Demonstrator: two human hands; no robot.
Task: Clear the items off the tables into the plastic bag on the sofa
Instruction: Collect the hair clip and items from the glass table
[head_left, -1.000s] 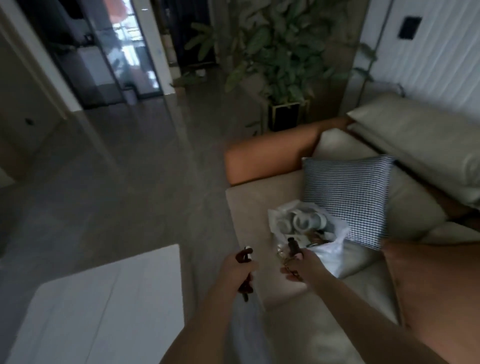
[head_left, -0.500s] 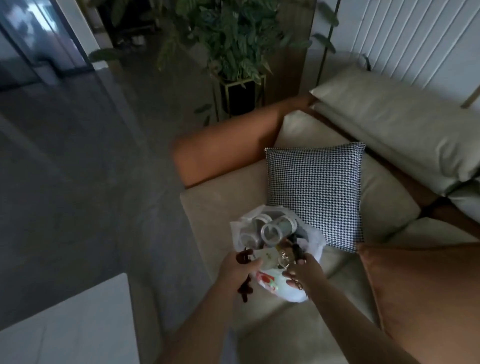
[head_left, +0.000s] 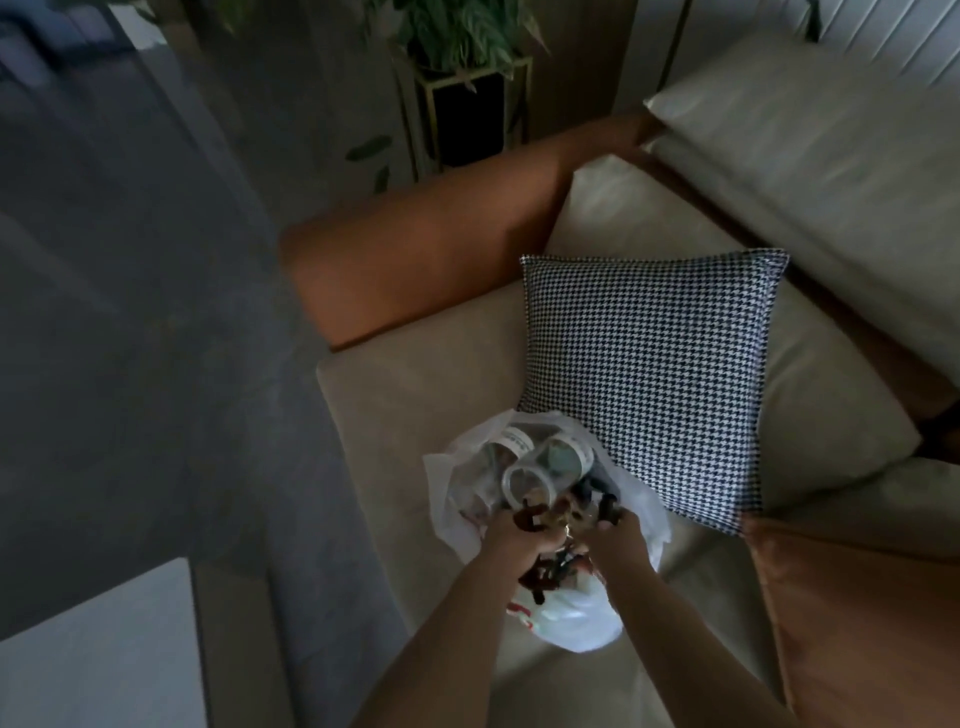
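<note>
A white plastic bag (head_left: 457, 467) sits open on the beige sofa seat (head_left: 410, 395), holding clear round containers (head_left: 530, 480) and other small items. My left hand (head_left: 519, 538) grips a dark brown clip-like item (head_left: 540, 574) over the bag's near rim. Beside it, my right hand (head_left: 618, 535) holds a small dark item with a metal ring (head_left: 608, 506), also over the mouth of the bag. Both hands touch or nearly touch each other. What the small items are is hard to tell in the dim light.
A houndstooth cushion (head_left: 649, 384) leans just behind the bag. An orange armrest (head_left: 426, 254) and an orange cushion (head_left: 857, 623) flank the seat. A corner of a white table (head_left: 98, 654) lies at the lower left; a potted plant (head_left: 462, 52) stands beyond the sofa.
I have stepped closer to the sofa, and both hands have moved forward with their items from short of the bag to right over its opening.
</note>
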